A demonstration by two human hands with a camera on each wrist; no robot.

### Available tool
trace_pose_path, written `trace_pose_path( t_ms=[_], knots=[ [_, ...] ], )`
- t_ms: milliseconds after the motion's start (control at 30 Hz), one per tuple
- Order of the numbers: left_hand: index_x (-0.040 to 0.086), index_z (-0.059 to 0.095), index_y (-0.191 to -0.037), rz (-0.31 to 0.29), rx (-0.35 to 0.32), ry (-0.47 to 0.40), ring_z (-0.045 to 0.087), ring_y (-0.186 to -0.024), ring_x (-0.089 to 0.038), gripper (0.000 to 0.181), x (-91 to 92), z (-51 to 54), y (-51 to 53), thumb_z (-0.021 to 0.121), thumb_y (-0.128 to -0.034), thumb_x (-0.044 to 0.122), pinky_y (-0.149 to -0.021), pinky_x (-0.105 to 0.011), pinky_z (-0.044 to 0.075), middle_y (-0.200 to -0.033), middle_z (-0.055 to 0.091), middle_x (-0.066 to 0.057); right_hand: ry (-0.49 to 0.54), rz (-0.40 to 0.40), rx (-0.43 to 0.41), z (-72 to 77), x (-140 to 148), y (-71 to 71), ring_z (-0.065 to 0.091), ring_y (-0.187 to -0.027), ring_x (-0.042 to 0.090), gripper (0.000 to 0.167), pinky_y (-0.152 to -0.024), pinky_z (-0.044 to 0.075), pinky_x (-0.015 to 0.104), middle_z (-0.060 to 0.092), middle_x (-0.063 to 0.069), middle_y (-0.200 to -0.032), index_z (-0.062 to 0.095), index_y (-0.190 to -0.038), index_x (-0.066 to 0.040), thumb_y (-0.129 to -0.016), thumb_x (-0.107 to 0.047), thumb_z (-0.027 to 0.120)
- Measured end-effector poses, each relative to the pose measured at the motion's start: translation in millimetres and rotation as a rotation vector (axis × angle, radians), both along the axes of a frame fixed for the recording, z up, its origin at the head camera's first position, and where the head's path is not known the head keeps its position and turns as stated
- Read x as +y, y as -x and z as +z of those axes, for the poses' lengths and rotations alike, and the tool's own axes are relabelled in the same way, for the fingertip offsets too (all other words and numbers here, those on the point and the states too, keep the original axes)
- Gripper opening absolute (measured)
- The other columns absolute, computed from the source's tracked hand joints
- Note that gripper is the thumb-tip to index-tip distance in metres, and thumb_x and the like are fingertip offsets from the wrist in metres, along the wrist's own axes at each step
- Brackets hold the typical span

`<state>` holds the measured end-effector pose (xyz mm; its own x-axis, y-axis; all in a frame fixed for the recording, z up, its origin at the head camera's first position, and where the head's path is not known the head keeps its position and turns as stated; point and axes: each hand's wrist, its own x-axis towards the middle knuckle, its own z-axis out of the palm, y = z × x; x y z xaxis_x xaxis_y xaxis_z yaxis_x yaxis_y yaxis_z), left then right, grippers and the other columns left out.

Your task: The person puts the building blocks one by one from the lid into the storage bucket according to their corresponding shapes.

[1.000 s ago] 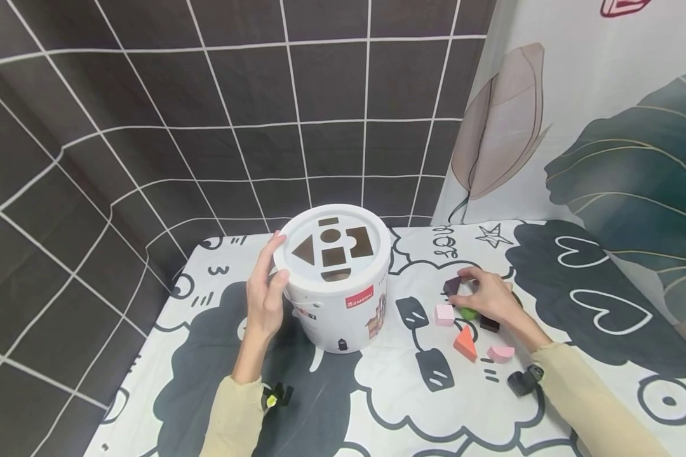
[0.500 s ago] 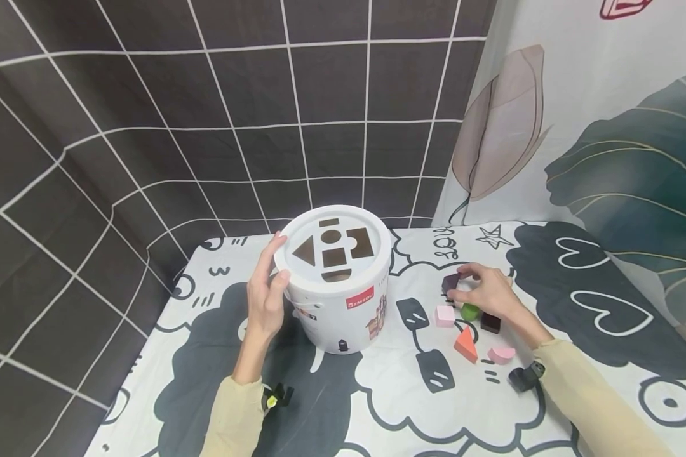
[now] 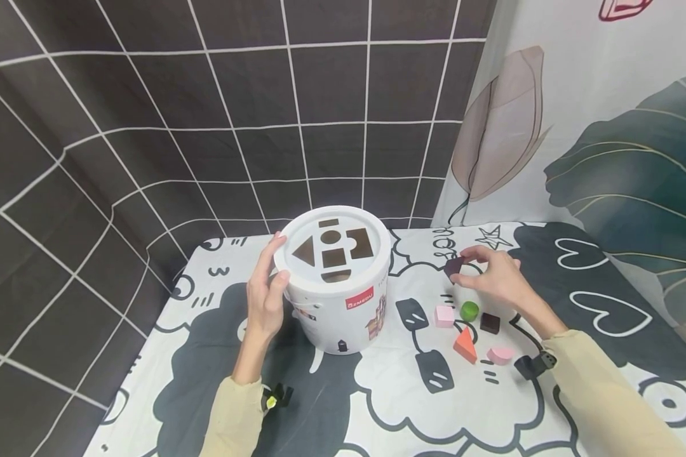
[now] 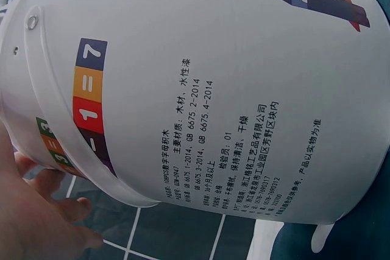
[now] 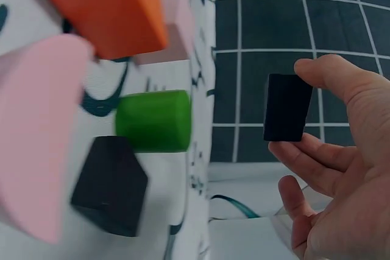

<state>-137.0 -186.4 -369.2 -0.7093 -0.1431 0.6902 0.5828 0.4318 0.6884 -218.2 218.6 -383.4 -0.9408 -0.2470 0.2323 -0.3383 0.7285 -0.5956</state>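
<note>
In the head view a white bucket [image 3: 338,317] carries a lid [image 3: 361,271] with several shaped holes, among them a triangle, a circle and a square. My left hand [image 3: 265,297] rests against its left side, thumb and index finger spread at the rim. To the right, my right hand [image 3: 498,274] pinches a dark block [image 3: 453,266] between thumb and fingers. The right wrist view shows the dark block's rectangular face, held above the cloth. Below that hand lie a green cylinder [image 3: 469,311], a pink block [image 3: 444,316] and another dark block [image 3: 490,323].
An orange triangular block [image 3: 465,345] and a pink half-round block [image 3: 500,355] lie nearer me on the patterned cloth [image 3: 400,412]. Behind the bucket rises a dark grid-patterned backdrop [image 3: 331,152]. A leaf-print curtain [image 3: 571,114] hangs at the right.
My right hand has lifted the dark block and moved slightly up and away from the other blocks, uncovering the green cylinder. The left hand and the bucket have stayed put.
</note>
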Motion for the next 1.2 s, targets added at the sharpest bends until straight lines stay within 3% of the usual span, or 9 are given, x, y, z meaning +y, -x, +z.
trace_pose_path(
  t_ms=[200, 433, 767, 1067, 1200],
  knots=[
    [0.004, 0.056, -0.14, 0.0, 0.002, 0.001, 0.046, -0.137, -0.029, 0.057, 0.4, 0.0, 0.4, 0.047, -0.0881, 0.026, -0.112, -0.049, 0.03, -0.149, 0.05, -0.012, 0.0, 0.013, 0.058, 12.7, -3, 1.0, 0.055, -0.105, 0.038, 0.048, -0.083, 0.027, 0.055, 0.072, 0.017, -0.105, 0.066, -0.115, 0.001, -0.079, -0.027, 0.082],
    [0.004, 0.055, -0.14, 0.006, -0.003, 0.006, 0.046, -0.137, -0.03, 0.058, 0.5, -0.7, 0.2, 0.046, -0.0882, 0.027, -0.112, -0.051, 0.03, -0.149, 0.049, -0.012, 0.026, 0.037, 0.054, 30.1, -11, 0.6, 0.054, -0.109, 0.042, 0.051, -0.092, 0.03, 0.064, 0.071, 0.021, -0.107, 0.064, -0.118, 0.003, -0.079, -0.025, 0.082],
    [0.004, 0.055, -0.141, 0.005, -0.006, 0.004, 0.046, -0.137, -0.029, 0.058, 0.2, -1.2, 0.8, 0.046, -0.0879, 0.027, -0.112, -0.052, 0.03, -0.149, 0.049, -0.012, 0.024, 0.084, 0.1, 54.6, -20, 1.9, 0.056, -0.109, 0.042, 0.052, -0.086, 0.04, 0.055, 0.071, 0.019, -0.108, 0.066, -0.119, 0.001, -0.078, -0.027, 0.083],
    [0.003, 0.056, -0.139, -0.007, 0.01, -0.013, 0.045, -0.138, -0.029, 0.057, -0.7, 0.0, 0.2, 0.047, -0.0878, 0.026, -0.113, -0.048, 0.029, -0.148, 0.05, -0.013, 0.074, 0.141, 0.106, 79.9, -39, 4.9, 0.057, -0.109, 0.034, 0.049, -0.091, 0.04, 0.05, 0.071, 0.015, -0.108, 0.067, -0.118, -0.002, -0.078, -0.027, 0.083],
    [0.003, 0.056, -0.139, -0.013, 0.013, -0.013, 0.044, -0.138, -0.029, 0.057, -0.1, 0.5, 0.2, 0.048, -0.0879, 0.026, -0.113, -0.048, 0.029, -0.148, 0.05, -0.013, 0.06, 0.178, 0.132, 86.1, -50, 8.1, 0.058, -0.103, 0.031, 0.05, -0.087, 0.041, 0.048, 0.071, 0.015, -0.106, 0.067, -0.117, -0.001, -0.077, -0.026, 0.083]
  ],
)
